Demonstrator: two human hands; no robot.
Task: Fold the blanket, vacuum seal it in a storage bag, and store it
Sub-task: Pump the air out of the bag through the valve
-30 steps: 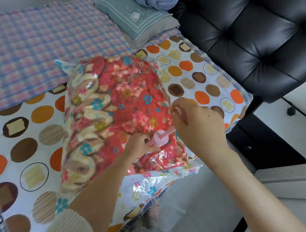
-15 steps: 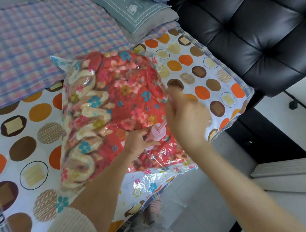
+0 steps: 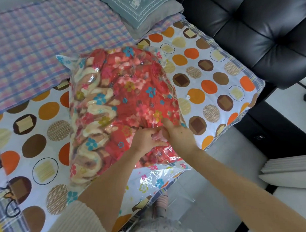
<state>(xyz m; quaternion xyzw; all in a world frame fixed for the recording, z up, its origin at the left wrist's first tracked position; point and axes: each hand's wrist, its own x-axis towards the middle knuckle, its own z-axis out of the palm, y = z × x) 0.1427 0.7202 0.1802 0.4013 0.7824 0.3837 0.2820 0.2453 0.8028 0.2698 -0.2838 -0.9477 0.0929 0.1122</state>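
Two grips meet on one small pink plastic pump [image 3: 158,136] | left grip [image 3: 145,140] pinches it, right grip [image 3: 180,134] clamped over it | pump sits on clear flower-printed storage bag [image 3: 155,180] holding folded red floral blanket [image 3: 125,97] | bag lies on dotted bed sheet [image 3: 44,129]

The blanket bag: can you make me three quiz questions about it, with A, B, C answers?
1. Where does the bag lie? A on the spotty sheet; B on the floor; C on a chair.
2. What colour is most of the blanket? A green; B red; C black.
3. What is the left hand doing? A lying flat on the sheet; B waving in the air; C holding the pink pump.
Answers: 1 A, spots show all round the bag. 2 B, red with flowers shows through the plastic. 3 C, its fingers curl round the pump.
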